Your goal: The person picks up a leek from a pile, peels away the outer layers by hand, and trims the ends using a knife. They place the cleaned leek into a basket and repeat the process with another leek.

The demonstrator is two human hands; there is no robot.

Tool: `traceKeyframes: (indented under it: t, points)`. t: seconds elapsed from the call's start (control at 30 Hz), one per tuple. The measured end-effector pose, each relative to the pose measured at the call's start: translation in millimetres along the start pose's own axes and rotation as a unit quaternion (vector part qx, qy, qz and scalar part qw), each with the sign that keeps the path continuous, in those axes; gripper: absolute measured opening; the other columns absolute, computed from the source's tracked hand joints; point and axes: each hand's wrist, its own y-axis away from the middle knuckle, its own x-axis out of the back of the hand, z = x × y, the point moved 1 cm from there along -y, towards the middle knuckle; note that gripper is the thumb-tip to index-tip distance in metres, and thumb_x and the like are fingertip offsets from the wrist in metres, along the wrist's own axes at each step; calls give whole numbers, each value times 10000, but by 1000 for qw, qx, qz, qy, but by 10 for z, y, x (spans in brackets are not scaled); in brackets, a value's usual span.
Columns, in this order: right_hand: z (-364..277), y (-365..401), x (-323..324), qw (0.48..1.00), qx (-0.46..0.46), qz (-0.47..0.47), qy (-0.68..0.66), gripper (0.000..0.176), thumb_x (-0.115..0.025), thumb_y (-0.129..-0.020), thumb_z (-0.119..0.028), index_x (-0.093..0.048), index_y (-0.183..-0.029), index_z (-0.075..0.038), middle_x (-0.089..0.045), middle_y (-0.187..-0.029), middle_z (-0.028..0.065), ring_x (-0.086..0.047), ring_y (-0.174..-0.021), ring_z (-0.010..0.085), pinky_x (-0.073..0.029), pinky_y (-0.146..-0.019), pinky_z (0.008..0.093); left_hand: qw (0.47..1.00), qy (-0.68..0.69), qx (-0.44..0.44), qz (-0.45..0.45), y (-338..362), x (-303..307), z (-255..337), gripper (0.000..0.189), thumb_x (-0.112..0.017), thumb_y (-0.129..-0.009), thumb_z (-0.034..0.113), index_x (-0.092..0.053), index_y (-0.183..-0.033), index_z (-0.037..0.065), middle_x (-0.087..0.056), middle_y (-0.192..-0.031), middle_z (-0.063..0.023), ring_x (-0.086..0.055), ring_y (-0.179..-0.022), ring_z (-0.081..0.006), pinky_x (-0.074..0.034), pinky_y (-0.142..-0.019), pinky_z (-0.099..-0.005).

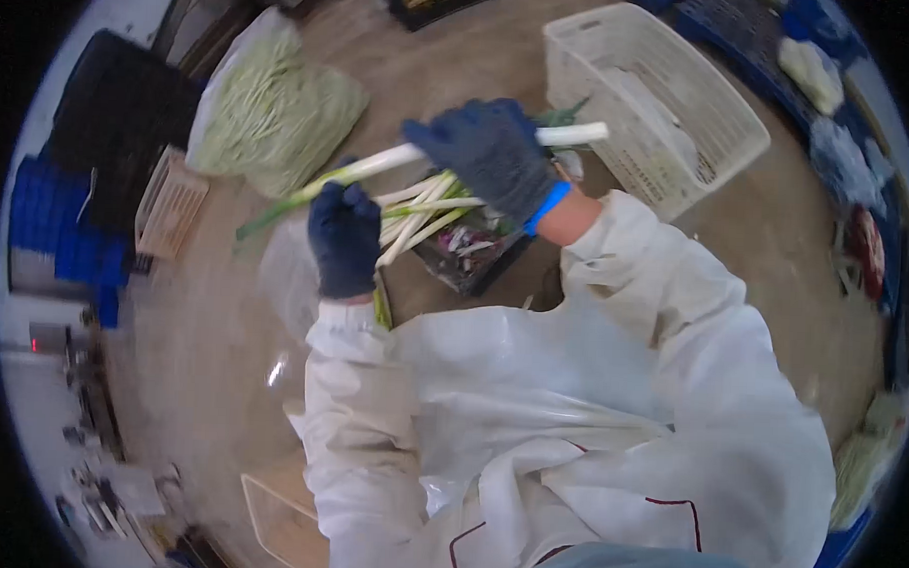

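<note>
Both hands wear dark blue gloves. My right hand point(489, 157) is closed round a long leek point(384, 162), whose white end sticks out to the right and whose green end points down to the left. My left hand point(344, 238) is closed just below the leek's green part, with its fingertips at the stalk; whether it grips the stalk is hard to make out. Beneath the hands, several more leeks point(417, 219) lie across a dark crate point(475, 277) that holds purplish and green scraps.
A large white crate point(668, 181) stands at the upper right. A clear bag of green vegetables point(270, 117) sits at the upper left, near a small pale crate point(167, 209) and blue crates point(56, 215). Blue pallets point(743, 44) line the right side.
</note>
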Motion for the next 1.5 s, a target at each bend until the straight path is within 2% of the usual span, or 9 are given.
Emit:
traceKeyframes:
  t: [0.2, 0.27, 0.33, 0.4, 0.63, 0.73, 1.0, 1.27, 1.5]
  points:
    - [107, 95, -143, 977, -16, -33, -209, 344, -662, -785, -266, -629, -1121, -201, -625, -776, 39, -631, -713, 217, -484, -653, 377, 934, -305, -185, 14, 68, -281, -30, 219, -534, -912, 113, -579, -1075, -25, -553, -742, -49, -529, -670, -150, -435, -583, -276]
    - [156, 97, -184, 936, -40, -116, -331, 315, -654, -822, -269, -639, -1113, -150, -629, -738, 49, -622, -661, 194, -488, -635, 346, 701, -609, -371, 3, 20, -222, 103, 144, -517, -906, 73, -611, -976, -10, -588, -722, -48, -522, -586, -123, -426, -528, -257]
    - [165, 119, -224, 833, -84, -244, -488, 294, -633, -867, -282, -649, -1095, -99, -622, -683, 52, -600, -591, 159, -485, -605, 317, 682, -607, -407, 25, 58, -201, 170, 130, -505, -893, 41, -627, -912, 1, -618, -719, -51, -518, -541, -108, -420, -500, -246]
    - [142, 142, -101, 712, -200, -391, -548, 296, -600, -911, -336, -681, -1046, -85, -579, -596, 19, -523, -484, 83, -436, -491, 240, 897, -311, -304, 76, 64, -189, 287, 130, -499, -875, 18, -628, -881, 6, -640, -731, -57, -517, -536, -105, -417, -496, -243]
    - [217, 85, 168, 611, -246, -457, -597, 308, -522, -939, -344, -701, -1034, -111, -555, -584, 1, -485, -451, 55, -366, -412, 200, 709, -671, -213, 26, 47, 13, 297, 326, -608, -843, 49, -593, -1165, 0, -664, -972, -107, -633, -744, -166, -517, -689, -293]
    - [228, 118, 85, 605, -197, -448, -628, 341, -489, -953, -346, -694, -1034, -85, -567, -598, 10, -494, -464, 59, -366, -410, 198, 870, -493, -28, 3, 188, -323, 171, 476, -605, -875, 65, -460, -1325, 7, -589, -1203, -137, -609, -1035, -195, -480, -909, -299]
    - [-41, 85, 86, 369, -316, -463, -741, 474, -482, -962, -407, -612, -1144, 10, -634, -689, 47, -581, -507, 96, -458, -438, 189, 922, -375, -95, -33, 60, -437, -133, 239, -587, -932, 162, -611, -1086, -19, -640, -999, -90, -622, -916, -164, -506, -810, -286]
    - [15, 159, -171, 596, -193, -479, -615, 370, -413, -982, -407, -615, -1042, -103, -579, -635, 33, -485, -432, 79, -386, -406, 226, 860, -472, -164, 107, 40, -324, -251, 200, -654, -884, 201, -662, -905, 3, -651, -757, -43, -583, -588, -99, -461, -546, -230]
    - [69, 307, -463, 891, -96, -199, -396, 321, -526, -942, -375, -604, -1018, -74, -617, -740, 142, -620, -637, 310, -470, -567, 415, 911, -358, -157, 128, 68, -444, -152, 232, -608, -922, 238, -658, -938, 12, -642, -743, -60, -601, -627, -110, -495, -586, -251]
